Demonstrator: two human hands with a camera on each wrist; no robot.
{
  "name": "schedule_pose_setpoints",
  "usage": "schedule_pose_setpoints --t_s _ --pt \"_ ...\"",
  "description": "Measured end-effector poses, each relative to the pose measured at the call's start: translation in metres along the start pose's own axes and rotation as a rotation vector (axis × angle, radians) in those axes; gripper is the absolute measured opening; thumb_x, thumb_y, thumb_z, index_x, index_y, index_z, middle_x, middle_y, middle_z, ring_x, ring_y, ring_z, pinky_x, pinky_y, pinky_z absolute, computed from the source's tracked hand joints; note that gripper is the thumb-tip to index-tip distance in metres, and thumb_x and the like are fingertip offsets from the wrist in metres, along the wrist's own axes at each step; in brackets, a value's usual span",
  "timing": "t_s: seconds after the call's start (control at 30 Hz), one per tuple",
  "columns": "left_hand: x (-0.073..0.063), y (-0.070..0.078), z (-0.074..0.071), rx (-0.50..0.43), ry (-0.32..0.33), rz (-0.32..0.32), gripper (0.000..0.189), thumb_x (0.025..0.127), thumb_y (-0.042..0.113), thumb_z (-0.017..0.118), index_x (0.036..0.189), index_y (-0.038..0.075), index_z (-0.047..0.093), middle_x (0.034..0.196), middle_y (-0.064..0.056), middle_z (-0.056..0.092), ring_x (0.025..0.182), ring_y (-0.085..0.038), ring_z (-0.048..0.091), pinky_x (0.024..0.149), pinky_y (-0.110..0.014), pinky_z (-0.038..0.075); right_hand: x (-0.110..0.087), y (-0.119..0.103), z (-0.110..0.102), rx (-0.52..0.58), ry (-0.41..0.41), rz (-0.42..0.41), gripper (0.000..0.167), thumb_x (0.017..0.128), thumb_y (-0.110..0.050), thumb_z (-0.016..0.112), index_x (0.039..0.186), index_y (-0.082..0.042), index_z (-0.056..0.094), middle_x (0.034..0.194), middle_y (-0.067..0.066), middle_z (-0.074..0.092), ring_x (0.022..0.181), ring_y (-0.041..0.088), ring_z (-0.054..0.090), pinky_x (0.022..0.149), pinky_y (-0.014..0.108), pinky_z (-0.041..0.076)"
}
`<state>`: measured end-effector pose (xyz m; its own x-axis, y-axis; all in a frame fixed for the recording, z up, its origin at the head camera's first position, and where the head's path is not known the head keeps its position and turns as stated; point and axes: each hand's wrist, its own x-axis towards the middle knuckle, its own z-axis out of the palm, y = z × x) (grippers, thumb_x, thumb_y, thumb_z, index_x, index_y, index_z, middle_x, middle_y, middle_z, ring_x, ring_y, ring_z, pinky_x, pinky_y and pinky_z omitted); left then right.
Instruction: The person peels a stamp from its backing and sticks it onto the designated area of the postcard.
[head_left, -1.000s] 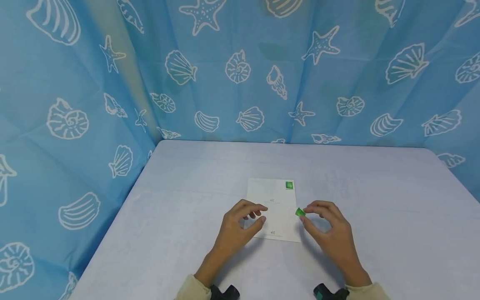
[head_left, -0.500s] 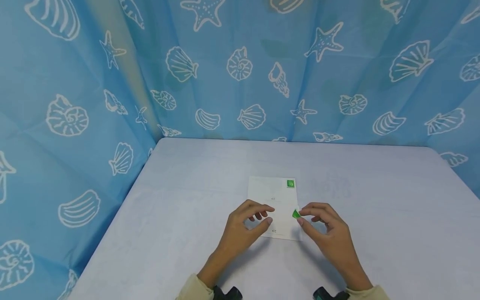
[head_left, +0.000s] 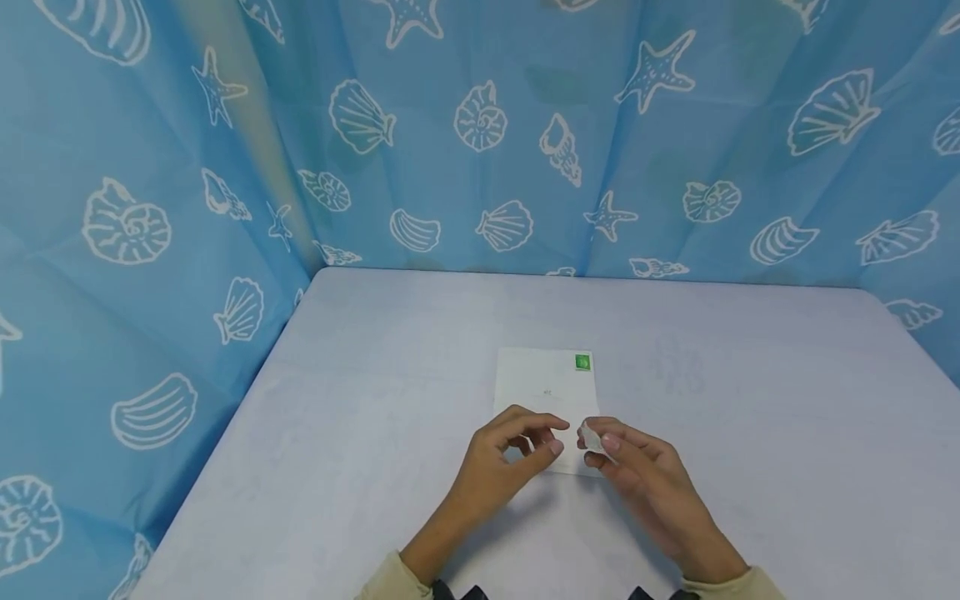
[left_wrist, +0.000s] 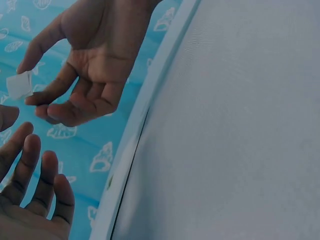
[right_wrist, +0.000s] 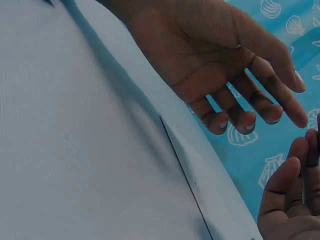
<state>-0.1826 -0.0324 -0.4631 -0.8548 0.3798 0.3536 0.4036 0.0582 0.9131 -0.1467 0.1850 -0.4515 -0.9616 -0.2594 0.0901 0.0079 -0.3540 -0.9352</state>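
Observation:
My right hand [head_left: 652, 487] pinches a small stamp [head_left: 591, 438] between thumb and fingers, its white back turned toward the head camera. The same stamp [left_wrist: 19, 86] shows as a white square in the left wrist view. Across from it, my left hand [head_left: 498, 467] hovers with loosely bent fingers and holds nothing, its fingertips apart from the stamp. Below both hands lies a white paper sheet or envelope [head_left: 528, 375], with a green stamp [head_left: 582, 362] at its upper right corner. The hands cover part of its lower half.
A pale cloth-covered table [head_left: 390, 350] spreads around the paper. Behind it and on the left hangs a blue curtain [head_left: 450, 183] printed with white shells and starfish. Dark wrist gear shows at the bottom edge.
The right hand has turned the held stamp from its green face to its white back and moved slightly left. The left hand has come rightward, narrowing the gap between the hands.

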Motion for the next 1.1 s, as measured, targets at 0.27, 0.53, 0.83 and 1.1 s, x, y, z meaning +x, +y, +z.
schedule_pose_setpoints --t_s 0.27,0.53,0.83,1.1 --pt "-0.001 0.001 0.0 -0.089 -0.041 -0.072 0.024 0.099 0.027 0.066 0.121 0.023 0.071 0.107 0.0 0.064 0.099 -0.017 0.06 0.084 -0.033 0.052 0.005 0.004 0.001 0.049 -0.075 0.106 0.031 0.107 -0.008 0.042 0.116 0.0 0.07 0.115 0.004 0.063 0.106 0.015 0.058 0.093 0.031 0.049" --pt "0.0 0.001 0.0 -0.238 -0.068 -0.201 0.022 0.101 0.028 0.063 0.118 0.022 0.074 0.108 -0.003 0.066 0.093 -0.019 0.06 0.078 -0.031 0.053 0.006 0.008 0.002 0.039 -0.13 0.092 0.031 0.106 -0.006 0.041 0.116 0.001 0.069 0.115 0.003 0.063 0.105 0.014 0.058 0.092 0.03 0.048" --pt "-0.001 0.002 -0.002 -0.305 -0.073 -0.19 0.021 0.098 0.024 0.067 0.107 0.007 0.074 0.113 -0.004 0.065 0.102 -0.022 0.06 0.086 -0.035 0.054 0.005 0.009 0.005 -0.045 -0.13 0.069 0.033 0.108 -0.008 0.042 0.125 0.009 0.063 0.124 0.008 0.063 0.106 0.017 0.06 0.092 0.031 0.05" --pt "0.0 0.003 -0.002 -0.19 0.069 -0.2 0.019 0.095 0.028 0.071 0.104 0.011 0.076 0.105 -0.001 0.065 0.097 -0.02 0.062 0.082 -0.029 0.053 0.002 0.014 0.015 -0.721 0.181 -0.405 0.026 0.089 0.006 0.071 0.112 -0.005 0.069 0.116 0.009 0.059 0.094 0.018 0.059 0.08 0.021 0.05"
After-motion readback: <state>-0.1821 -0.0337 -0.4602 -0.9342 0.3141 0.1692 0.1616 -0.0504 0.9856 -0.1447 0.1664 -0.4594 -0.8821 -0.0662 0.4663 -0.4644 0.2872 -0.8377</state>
